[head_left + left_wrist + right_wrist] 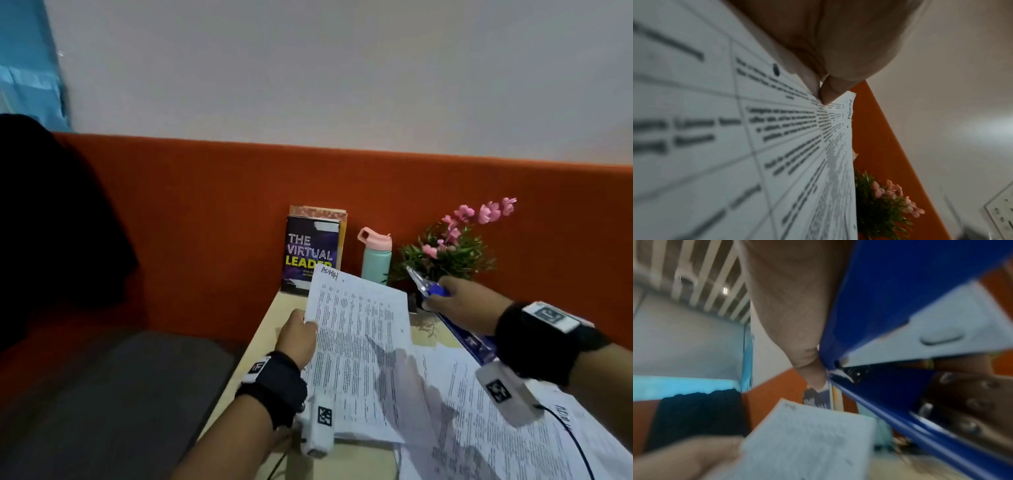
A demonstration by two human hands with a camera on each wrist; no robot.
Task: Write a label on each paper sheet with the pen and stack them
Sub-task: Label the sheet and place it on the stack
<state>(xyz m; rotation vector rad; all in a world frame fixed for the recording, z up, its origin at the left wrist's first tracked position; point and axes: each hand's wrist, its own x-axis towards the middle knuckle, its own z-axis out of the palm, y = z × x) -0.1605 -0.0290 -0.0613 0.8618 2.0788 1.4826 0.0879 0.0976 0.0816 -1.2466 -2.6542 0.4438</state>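
My left hand (298,337) pinches the left edge of a printed paper sheet (356,346) and holds it tilted up off the table; "ADMIN" is handwritten at its top left corner. The left wrist view shows my fingertips (828,92) pinching the sheet (715,129) at its edge. My right hand (459,305) hovers to the sheet's right and grips a blue pen (426,286) with a clear tip pointing up and left. A blurred blue object (890,296) fills the right wrist view beside my fingers. More printed sheets (479,428) lie overlapped on the table below.
A beige table (270,325) meets an orange partition (205,222). Against the partition stand a book (310,253), a teal bottle with a pink lid (375,255) and pink flowers (452,246). A blue strap (472,342) runs under my right hand. A grey seat (102,394) lies left.
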